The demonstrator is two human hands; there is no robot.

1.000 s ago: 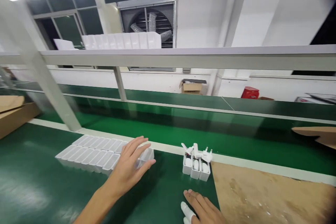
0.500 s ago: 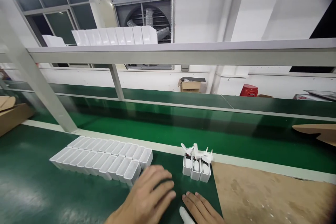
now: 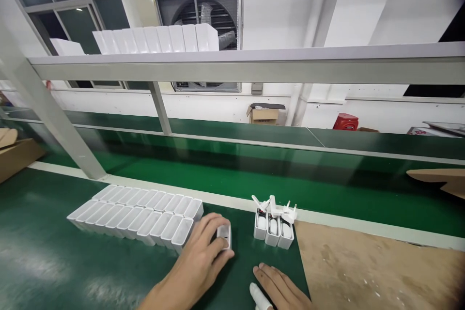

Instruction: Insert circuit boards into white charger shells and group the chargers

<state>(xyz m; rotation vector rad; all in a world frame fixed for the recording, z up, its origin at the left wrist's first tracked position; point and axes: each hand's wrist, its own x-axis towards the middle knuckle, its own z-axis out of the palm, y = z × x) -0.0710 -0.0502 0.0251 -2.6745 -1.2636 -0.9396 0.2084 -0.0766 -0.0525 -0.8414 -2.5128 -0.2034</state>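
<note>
My left hand [image 3: 198, 256] is closed around a small white plastic case [image 3: 228, 233] with an open top, just right of the case rows. Those two rows of similar white open-topped cases [image 3: 136, 215] stand side by side on the green table. Low in the view lies my right hand [image 3: 279, 286], fingers stretched out over the table, holding nothing; its thumb has a white covering. Beyond it stand three filled white cases [image 3: 273, 230]. They contain rounded white parts, and white plug pieces [image 3: 286, 212] with prongs lie across their far ends.
A stained brown board [image 3: 378, 266] covers the table at right. Behind the table runs a green belt [image 3: 218, 174] below a metal shelf rail [image 3: 254, 68]. White bins [image 3: 156, 39] line the shelf. Cardboard [image 3: 22, 157] sits at far left, and another brown piece [image 3: 441, 179] at right.
My left hand has closed on one white case and brought it a little right, away from the end of the rows. My right hand stays nearly still. The view has shifted slightly.
</note>
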